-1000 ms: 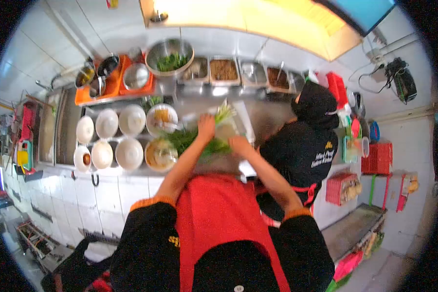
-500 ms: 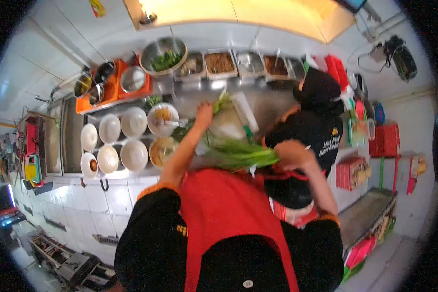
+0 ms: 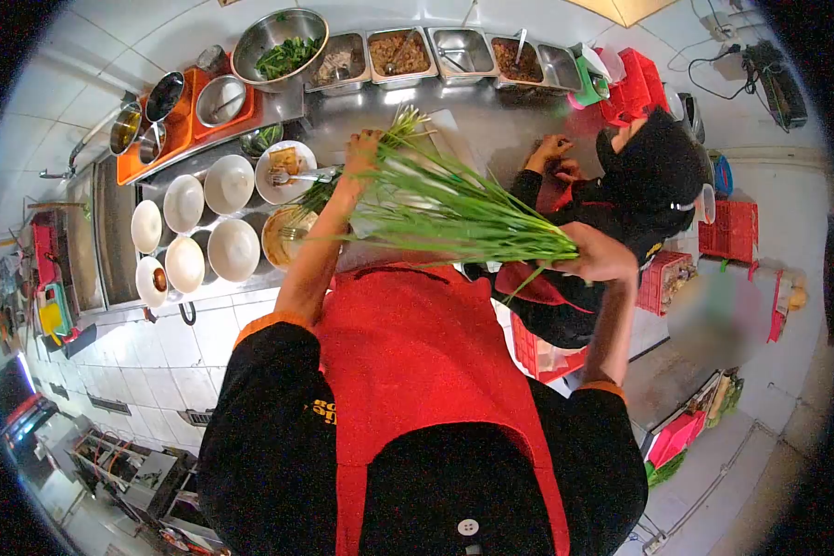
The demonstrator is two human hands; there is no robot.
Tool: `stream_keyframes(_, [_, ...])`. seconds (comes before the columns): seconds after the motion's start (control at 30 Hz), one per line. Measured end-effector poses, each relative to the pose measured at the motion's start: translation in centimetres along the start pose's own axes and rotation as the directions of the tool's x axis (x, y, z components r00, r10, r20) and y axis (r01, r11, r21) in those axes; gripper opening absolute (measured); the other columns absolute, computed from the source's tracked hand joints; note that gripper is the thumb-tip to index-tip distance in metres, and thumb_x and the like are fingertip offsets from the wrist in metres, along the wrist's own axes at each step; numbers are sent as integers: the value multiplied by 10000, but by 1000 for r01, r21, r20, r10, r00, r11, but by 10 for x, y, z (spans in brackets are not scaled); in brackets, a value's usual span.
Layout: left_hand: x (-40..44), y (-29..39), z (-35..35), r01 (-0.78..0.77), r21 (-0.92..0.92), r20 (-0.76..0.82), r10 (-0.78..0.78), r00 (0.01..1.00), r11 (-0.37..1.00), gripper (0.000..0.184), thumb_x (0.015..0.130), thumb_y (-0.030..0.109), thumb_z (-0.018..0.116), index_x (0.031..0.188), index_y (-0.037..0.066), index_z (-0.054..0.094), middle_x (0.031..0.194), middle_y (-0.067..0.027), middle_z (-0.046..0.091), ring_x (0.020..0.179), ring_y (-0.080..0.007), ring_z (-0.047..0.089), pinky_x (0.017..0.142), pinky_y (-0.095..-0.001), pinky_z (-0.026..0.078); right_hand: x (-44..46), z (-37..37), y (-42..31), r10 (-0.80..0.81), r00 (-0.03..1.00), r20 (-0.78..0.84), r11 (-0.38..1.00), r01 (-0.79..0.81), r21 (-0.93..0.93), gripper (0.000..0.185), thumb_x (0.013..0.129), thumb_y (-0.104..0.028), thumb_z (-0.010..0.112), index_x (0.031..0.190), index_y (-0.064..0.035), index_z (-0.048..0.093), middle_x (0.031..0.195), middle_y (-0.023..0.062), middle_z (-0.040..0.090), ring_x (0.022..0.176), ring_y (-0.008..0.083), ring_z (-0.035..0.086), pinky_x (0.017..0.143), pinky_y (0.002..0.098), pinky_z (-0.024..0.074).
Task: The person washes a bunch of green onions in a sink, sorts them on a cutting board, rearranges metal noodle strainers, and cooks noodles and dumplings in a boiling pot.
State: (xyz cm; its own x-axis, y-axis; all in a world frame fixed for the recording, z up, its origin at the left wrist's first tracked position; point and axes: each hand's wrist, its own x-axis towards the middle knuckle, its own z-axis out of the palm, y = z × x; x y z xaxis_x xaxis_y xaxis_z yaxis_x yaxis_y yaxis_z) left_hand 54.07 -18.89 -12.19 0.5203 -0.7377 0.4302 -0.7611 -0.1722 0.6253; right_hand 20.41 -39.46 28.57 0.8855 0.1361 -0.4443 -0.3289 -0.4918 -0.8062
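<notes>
My right hand [image 3: 595, 255] is closed around one end of a long, thin bunch of green onions [image 3: 473, 208]. The leaves fan out leftward over the steel counter [image 3: 473, 116]. At the upper left, my left hand [image 3: 363, 153] has its fingers curled against pale-ended green stalks [image 3: 401, 127]. A whitish cutting board [image 3: 451, 137] lies partly hidden beneath the greens. Below my left wrist, a plate [image 3: 273, 190] holds brownish food and a fork or tongs. Next to it stands a bowl with light brown contents [image 3: 283, 243].
Several white bowls [image 3: 232, 250] stand at left, near an orange tray [image 3: 185, 139] with pots. Along the back are a steel bowl of leafy greens [image 3: 241, 60] and several food pans [image 3: 401, 79]. Close on my right, a co-worker in a black cap [image 3: 653, 167] leans over the counter.
The green onions have lifted and spread over the board. My right hand has moved right and slightly up; my left hand has moved up and left. The co-worker's hands now show.
</notes>
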Motion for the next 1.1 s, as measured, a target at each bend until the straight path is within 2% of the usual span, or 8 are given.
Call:
stream_keyframes(0.03, [-2,-3,3,43,-447,-103,-100,990,894,560,829,158,608,1342,36,420,1301,-204,466,1161,-397,455,889,-539,411,8,5,5,21,1000,3,996,-21,85,220,849,-156,711,991,1,651,762,65,672,664,135,608,615,304,491])
stream_keyframes(0.07, [28,81,-81,38,150,-37,-33,999,988,539,813,142,641,1312,17,481,1315,-218,504,1159,-390,505,930,-499,429,17,15,10,84,996,-21,975,-78,209,215,857,-182,716,960,-6,648,724,33,638,630,103,570,575,287,471])
stream_keyframes(0.17, [31,112,-151,516,241,534,-557,636,822,478,832,186,699,1253,8,558,1260,-176,584,1108,-349,581,942,-440,456,44,41,37,140,986,-92,921,-95,379,272,857,-270,744,900,-26,631,653,-21,567,561,66,498,479,260,397])
stream_keyframes(0.37, [-23,157,-169,761,-564,809,27,588,320,589,819,278,780,1289,11,545,1191,-67,632,1082,-220,593,952,-383,461,92,56,24,6,997,-79,841,38,540,210,872,-228,734,917,-46,641,689,-26,578,545,72,482,467,267,389])
stream_keyframes(0.43, [-11,172,-131,486,-858,508,143,849,166,796,777,274,813,1416,27,406,1276,-86,585,1163,-223,562,1017,-388,432,120,65,20,-47,999,-17,817,49,575,194,887,-231,721,931,-58,644,761,-11,613,572,83,521,490,258,425])
stream_keyframes(0.67, [69,184,-138,546,-832,550,-16,835,-96,1048,656,431,842,1486,89,300,1450,-140,440,1295,-269,478,1090,-453,392,228,115,80,15,992,-123,886,44,462,358,822,-231,780,1090,-43,633,928,57,674,800,137,637,678,289,536])
stream_keyframes(0.9, [78,176,-131,149,-457,292,-11,956,877,822,652,288,882,1345,52,509,1329,-98,557,1145,-179,559,1026,-338,422,262,102,98,-216,849,-481,934,324,152,513,727,-175,810,1166,-38,584,1068,103,657,954,206,618,873,347,498])
stream_keyframes(1.1, [40,103,-31,323,-757,338,-83,938,567,1031,557,239,935,1408,27,394,1267,-71,582,1122,-188,557,1015,-328,428,262,99,124,-202,858,-472,945,296,135,633,723,-189,826,1266,-32,543,1277,129,575,1154,220,554,1012,397,433])
